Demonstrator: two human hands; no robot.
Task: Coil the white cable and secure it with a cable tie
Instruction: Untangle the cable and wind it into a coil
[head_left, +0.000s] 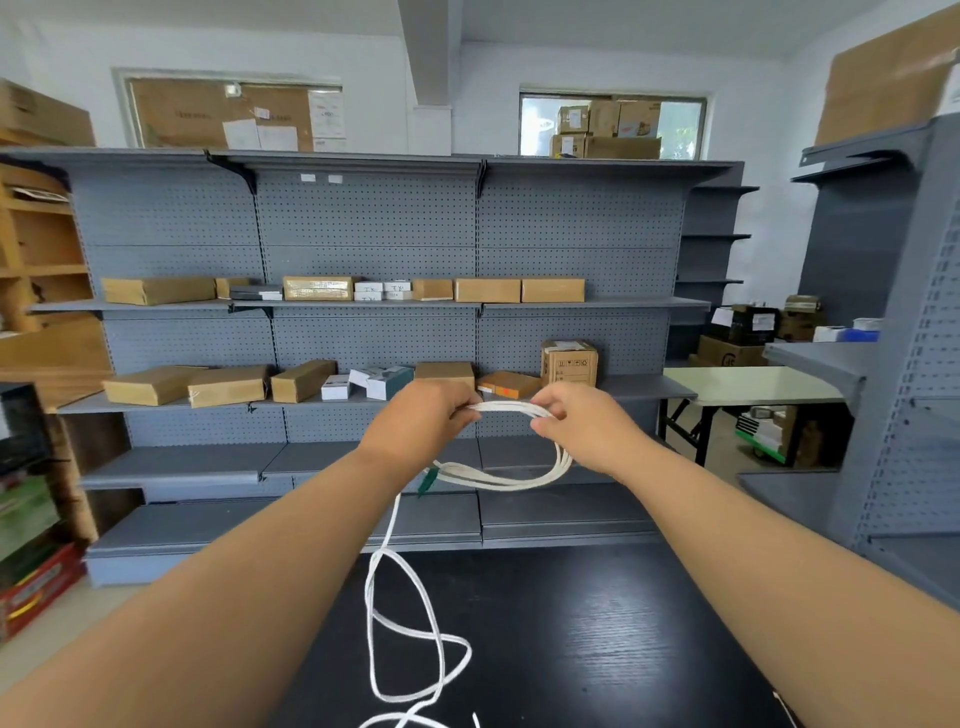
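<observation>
Both hands are raised in front of the chest, well above the black worktop (597, 623), and both are pinched shut on the white cable (498, 480). The left hand (421, 418) grips one end of a flattened bundle of loops; the right hand (584, 423) holds the other end, fingers curled over the strands. Between them the top of the bundle runs nearly level, left to right, so its long axis lies across the body. Below the hands the loops sag in a shallow arc, at least 3 strands by the look of it, though the exact count is hard to read.

A small green piece (427, 482) hangs at the left lower end of the bundle, just under the left wrist; it may be a connector or a tie, I cannot tell which.

The relation that matters is the loose tail. It drops from the left side of the bundle, straight down past the left forearm, and lies in 2 or 3 slack curls on the worktop, running out of view at the bottom edge. The left hand is nearer to it. Coiling looks partly done: a fair length is uncoiled, and no tie is visibly around the bundle. Grey shelving (374, 306) with cardboard boxes stands behind.
</observation>
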